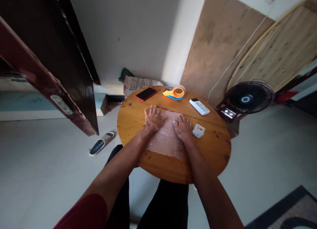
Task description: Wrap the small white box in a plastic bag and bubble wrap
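A sheet of clear bubble wrap (166, 136) lies flat on the round wooden table (163, 169). My left hand (154, 118) presses on its left edge with the fingers spread. On the right edge of the sheet rests my right hand (183, 126), palm down and fingers stretched out. Just right of that hand sits a small white box (198, 130) with red and blue print. Beyond the sheet, an orange and blue tape dispenser (176, 92) with a roll of tape stands near the far rim.
A red-edged phone (146, 94) lies at the table's back left, and a white remote-like device (199, 107) at the back right. A dark fan (245, 98) stands beyond the right side. On the floor at left is a slipper (101, 144), near a dark door (74, 57).
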A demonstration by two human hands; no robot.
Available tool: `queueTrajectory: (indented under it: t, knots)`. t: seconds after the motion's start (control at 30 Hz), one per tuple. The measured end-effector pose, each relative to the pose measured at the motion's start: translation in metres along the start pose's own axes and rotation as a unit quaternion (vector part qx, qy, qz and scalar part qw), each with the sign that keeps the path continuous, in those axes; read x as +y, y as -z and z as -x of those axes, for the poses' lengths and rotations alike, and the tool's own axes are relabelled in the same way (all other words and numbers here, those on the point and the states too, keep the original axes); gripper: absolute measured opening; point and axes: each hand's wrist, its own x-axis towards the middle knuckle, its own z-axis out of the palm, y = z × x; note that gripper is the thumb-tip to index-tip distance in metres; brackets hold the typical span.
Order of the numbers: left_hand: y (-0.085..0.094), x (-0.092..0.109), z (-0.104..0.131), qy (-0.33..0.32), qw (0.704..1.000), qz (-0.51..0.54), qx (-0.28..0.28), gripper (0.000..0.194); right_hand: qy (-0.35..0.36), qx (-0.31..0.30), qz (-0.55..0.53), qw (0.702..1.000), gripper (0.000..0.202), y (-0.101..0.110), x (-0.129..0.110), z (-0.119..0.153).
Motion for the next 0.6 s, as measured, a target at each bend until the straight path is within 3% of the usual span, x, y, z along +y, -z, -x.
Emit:
queueTrajectory:
  t: [0.13, 0.23, 0.37, 0.5, 0.6]
  knots:
    - [0.004, 0.004, 0.005, -0.091, 0.995, 0.011, 0.029, 0.069, -0.006, 0.000, 0.003, 1.000, 0.058, 0.000, 0.000, 0.000]
    - [0.005, 0.010, 0.009, -0.148, 0.989, 0.001, -0.013, 0.065, -0.006, 0.007, 0.008, 1.000, 0.056, 0.001, 0.001, 0.001]
    - [-0.001, 0.013, 0.011, -0.151, 0.986, 0.000, -0.076, 0.065, 0.014, 0.035, 0.016, 0.999, 0.055, 0.000, 0.003, 0.003]
    - [-0.006, 0.011, 0.009, -0.151, 0.986, 0.005, -0.076, 0.069, 0.065, 0.084, 0.035, 0.994, 0.050, -0.001, 0.005, 0.004]
    - [-0.007, 0.010, 0.008, -0.152, 0.985, 0.008, -0.076, 0.071, 0.093, 0.083, 0.045, 0.991, 0.048, 0.001, 0.005, 0.005]
